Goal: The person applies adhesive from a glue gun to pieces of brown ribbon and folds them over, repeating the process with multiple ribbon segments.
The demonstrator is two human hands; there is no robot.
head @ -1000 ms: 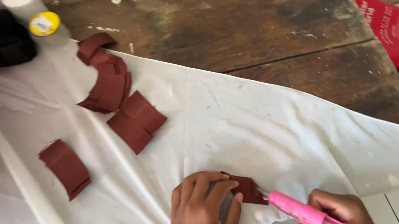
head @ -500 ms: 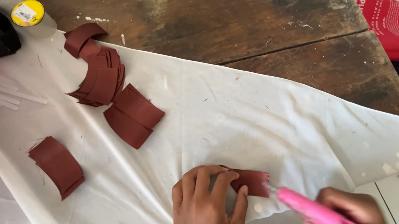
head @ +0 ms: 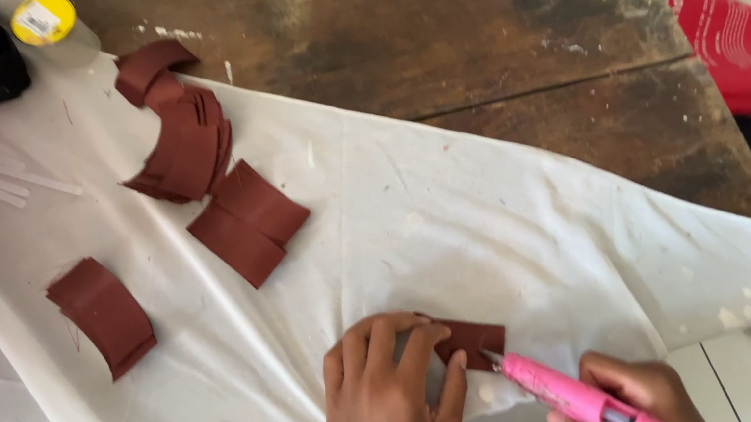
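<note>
At the surface's near edge, the left hand [head: 386,400] presses flat, fingers spread, on a dark red piece [head: 470,340]. The right hand [head: 633,391] grips a pink cutter [head: 567,398], tip at that piece. Farther left lie more dark red pieces [head: 188,150] on the white cloth [head: 496,223].

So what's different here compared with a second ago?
The pink cutter in the right hand has swung its tip in to the edge of the maroon piece. The left hand stays pressed on that piece. The other maroon pieces on the white cloth lie unchanged.
</note>
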